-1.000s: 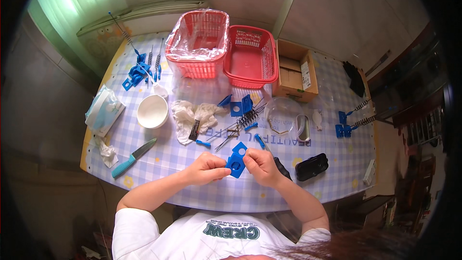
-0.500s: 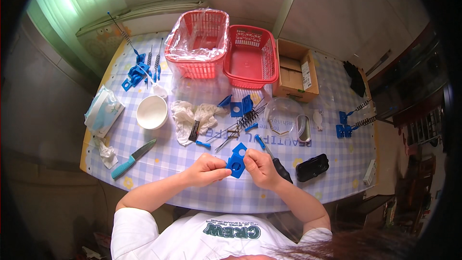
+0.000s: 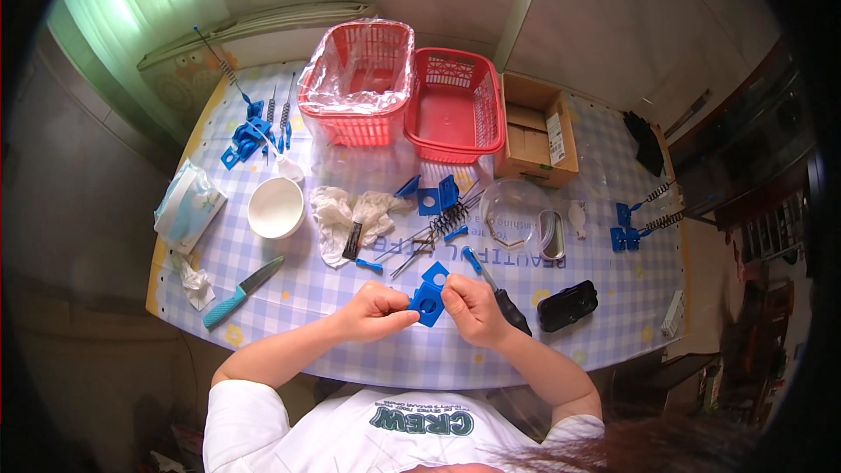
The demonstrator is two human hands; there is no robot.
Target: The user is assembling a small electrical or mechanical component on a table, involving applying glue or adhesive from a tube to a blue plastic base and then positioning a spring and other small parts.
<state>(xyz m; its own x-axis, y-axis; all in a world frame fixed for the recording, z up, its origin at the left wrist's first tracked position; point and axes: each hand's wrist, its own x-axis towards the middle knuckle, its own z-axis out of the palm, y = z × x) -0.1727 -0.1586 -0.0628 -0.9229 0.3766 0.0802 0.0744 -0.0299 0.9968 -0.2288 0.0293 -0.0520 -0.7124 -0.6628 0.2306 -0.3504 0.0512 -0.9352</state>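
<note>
Between my two hands, over the near edge of the table, is a blue plastic bracket (image 3: 428,306) with round holes in its flat faces. My left hand (image 3: 377,309) pinches its left side, thumb along the lower edge. My right hand (image 3: 474,308) grips the right side near the upper flap, thumb against it. Just right of that hand lies a screwdriver (image 3: 510,311) with a black handle. Beyond the bracket are black coil springs on metal rods (image 3: 442,228), more blue brackets (image 3: 429,200) and small blue plastic pieces (image 3: 369,265).
Two red baskets (image 3: 357,127) (image 3: 455,154) and a cardboard box (image 3: 536,173) stand at the back. Leftward are a white bowl (image 3: 276,208), a tissue pack (image 3: 189,203) and a knife (image 3: 244,290). A black case (image 3: 568,306) lies right; blue spring assemblies (image 3: 625,238) sit farther right.
Both hands stay on the bracket, which has tilted slightly. The whole view has shifted a little; the table things lie as before.
</note>
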